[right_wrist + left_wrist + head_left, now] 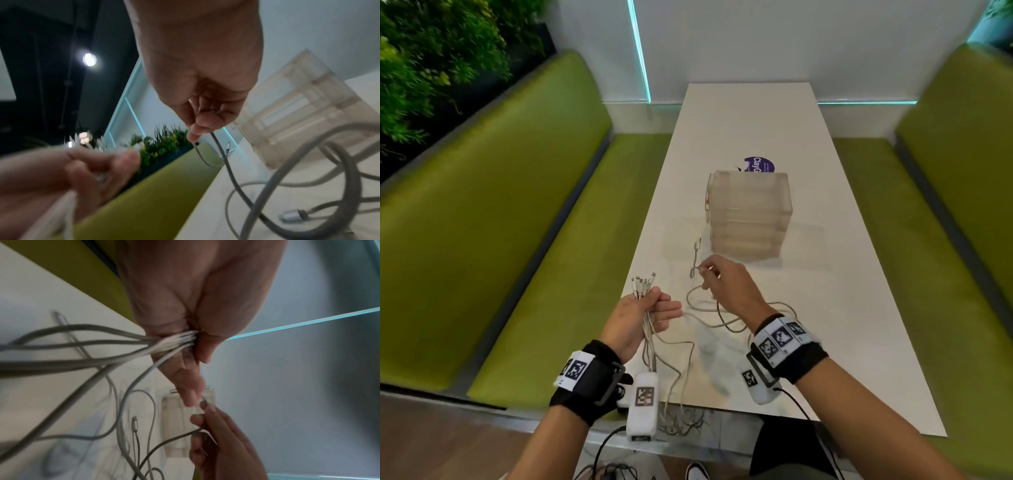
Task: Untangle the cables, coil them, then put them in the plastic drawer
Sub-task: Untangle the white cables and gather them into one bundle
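My left hand (645,317) grips a bundle of several white cables (643,285) just below their plugs, near the table's left edge; the same bundle of cables (156,344) fans out of my fist. Their loose lengths trail off the near edge in a tangle (681,423). My right hand (726,284) pinches a grey cable (693,263) near its end, the plug pointing away toward the drawer unit. In the right wrist view my right hand's fingertips (195,134) hold that grey cable (221,151). The translucent plastic drawer unit (748,216) stands closed behind my right hand.
Loops of cable (726,320) lie on the white table (825,274) by my right wrist. A purple round sticker (760,164) shows behind the drawers. Green benches (500,222) flank the table on both sides, and a plant wall (431,51) is at the far left.
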The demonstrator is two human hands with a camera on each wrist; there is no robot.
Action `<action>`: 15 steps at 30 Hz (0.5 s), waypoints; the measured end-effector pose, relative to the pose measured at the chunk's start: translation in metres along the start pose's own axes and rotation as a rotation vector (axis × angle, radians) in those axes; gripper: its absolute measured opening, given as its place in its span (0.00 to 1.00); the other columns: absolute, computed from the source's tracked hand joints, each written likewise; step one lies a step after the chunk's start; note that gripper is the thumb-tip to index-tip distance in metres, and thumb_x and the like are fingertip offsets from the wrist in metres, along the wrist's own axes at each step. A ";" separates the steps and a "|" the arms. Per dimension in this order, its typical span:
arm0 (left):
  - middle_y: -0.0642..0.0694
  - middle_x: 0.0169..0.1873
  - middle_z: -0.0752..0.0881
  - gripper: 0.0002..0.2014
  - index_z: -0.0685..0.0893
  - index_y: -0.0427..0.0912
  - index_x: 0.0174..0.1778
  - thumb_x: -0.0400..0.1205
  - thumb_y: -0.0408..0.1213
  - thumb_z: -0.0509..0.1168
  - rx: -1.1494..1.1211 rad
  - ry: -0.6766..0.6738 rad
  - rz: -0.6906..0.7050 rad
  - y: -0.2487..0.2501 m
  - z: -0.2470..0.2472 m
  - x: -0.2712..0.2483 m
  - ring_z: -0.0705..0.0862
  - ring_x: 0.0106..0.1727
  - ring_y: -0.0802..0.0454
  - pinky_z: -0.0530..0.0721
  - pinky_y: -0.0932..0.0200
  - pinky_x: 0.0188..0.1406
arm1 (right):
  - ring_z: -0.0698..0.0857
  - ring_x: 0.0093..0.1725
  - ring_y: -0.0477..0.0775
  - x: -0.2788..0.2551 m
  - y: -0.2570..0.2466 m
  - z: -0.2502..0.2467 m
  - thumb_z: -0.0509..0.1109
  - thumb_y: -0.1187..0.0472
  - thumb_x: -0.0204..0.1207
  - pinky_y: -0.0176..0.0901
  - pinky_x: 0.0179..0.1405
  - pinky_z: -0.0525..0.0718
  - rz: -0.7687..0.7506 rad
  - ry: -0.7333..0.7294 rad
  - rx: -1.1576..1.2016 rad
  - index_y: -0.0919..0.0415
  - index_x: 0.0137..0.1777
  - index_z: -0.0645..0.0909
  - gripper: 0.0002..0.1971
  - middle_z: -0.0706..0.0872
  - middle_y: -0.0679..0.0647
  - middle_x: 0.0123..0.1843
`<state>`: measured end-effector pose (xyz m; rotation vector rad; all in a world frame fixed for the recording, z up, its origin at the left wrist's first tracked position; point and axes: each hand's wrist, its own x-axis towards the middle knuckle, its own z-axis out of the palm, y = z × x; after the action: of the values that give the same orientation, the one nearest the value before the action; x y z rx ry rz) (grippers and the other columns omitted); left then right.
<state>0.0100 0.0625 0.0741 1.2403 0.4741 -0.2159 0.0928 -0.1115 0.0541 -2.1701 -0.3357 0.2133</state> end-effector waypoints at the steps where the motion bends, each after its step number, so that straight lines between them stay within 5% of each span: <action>1: 0.33 0.41 0.91 0.14 0.80 0.28 0.48 0.87 0.37 0.57 -0.035 -0.017 0.000 -0.001 0.004 0.003 0.92 0.41 0.45 0.90 0.58 0.36 | 0.86 0.36 0.53 -0.008 -0.004 -0.008 0.64 0.56 0.81 0.51 0.41 0.86 -0.014 -0.011 0.081 0.50 0.49 0.82 0.05 0.89 0.49 0.36; 5: 0.27 0.53 0.87 0.17 0.79 0.24 0.56 0.87 0.38 0.56 -0.114 -0.048 0.020 -0.003 0.017 0.013 0.90 0.51 0.39 0.89 0.47 0.51 | 0.82 0.32 0.43 -0.042 -0.010 -0.027 0.68 0.57 0.80 0.35 0.37 0.79 -0.080 -0.144 0.156 0.49 0.51 0.85 0.05 0.86 0.46 0.34; 10: 0.30 0.53 0.87 0.17 0.77 0.26 0.58 0.87 0.39 0.56 -0.193 -0.059 0.038 -0.002 0.023 0.020 0.90 0.52 0.41 0.89 0.48 0.51 | 0.76 0.30 0.38 -0.065 0.001 -0.031 0.68 0.57 0.80 0.28 0.35 0.71 -0.115 -0.191 0.199 0.45 0.49 0.87 0.07 0.84 0.36 0.32; 15: 0.39 0.41 0.90 0.14 0.79 0.30 0.58 0.87 0.36 0.54 -0.265 -0.086 0.088 -0.003 0.024 0.019 0.91 0.49 0.43 0.89 0.49 0.51 | 0.85 0.49 0.56 -0.073 0.008 -0.036 0.67 0.53 0.79 0.52 0.54 0.81 -0.089 -0.261 0.268 0.43 0.47 0.87 0.07 0.90 0.53 0.46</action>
<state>0.0307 0.0401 0.0685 0.9862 0.3594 -0.1262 0.0350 -0.1662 0.0707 -1.8605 -0.5197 0.4667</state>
